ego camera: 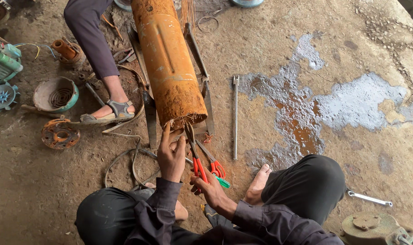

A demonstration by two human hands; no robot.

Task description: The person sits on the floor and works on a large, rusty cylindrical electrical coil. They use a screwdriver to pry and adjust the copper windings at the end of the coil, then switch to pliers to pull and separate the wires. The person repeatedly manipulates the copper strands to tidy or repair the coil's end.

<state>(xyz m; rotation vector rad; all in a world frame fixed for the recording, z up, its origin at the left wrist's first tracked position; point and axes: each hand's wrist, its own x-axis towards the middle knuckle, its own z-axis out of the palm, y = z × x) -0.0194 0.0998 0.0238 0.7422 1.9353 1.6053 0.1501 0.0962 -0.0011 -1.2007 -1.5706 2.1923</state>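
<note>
Where the floor [270,27] is bare and dusty, a long rusty orange cylinder [170,63] lies lengthwise, running from the top edge of the head view down toward the squatting person. Its skin is pitted and flaking, with a shallow seam along its length, and frayed strands hang from its near open end. It rests on dark metal bars [150,119] that flank it on both sides.

The left hand [171,156] is raised at the near end of the cylinder, fingers spread and reaching up to the lower rim, touching the frayed edge; it grips nothing. The right hand [209,188] is clamped on the red handles of pliers [195,156], whose dark nose points up to the cylinder's rim. A second red-handled tool [213,164] and a green-handled one [223,182] lie just beside the pliers on the floor.

A thin steel rod [235,115] lies right of the cylinder, near a pale wet patch [356,102]. Another person's sandalled foot [110,112] stands left of the cylinder. Farther left sit a round teal bowl-shaped part [56,94] and a rusty flange [60,133]. A wrench [369,198] lies at the lower right.
</note>
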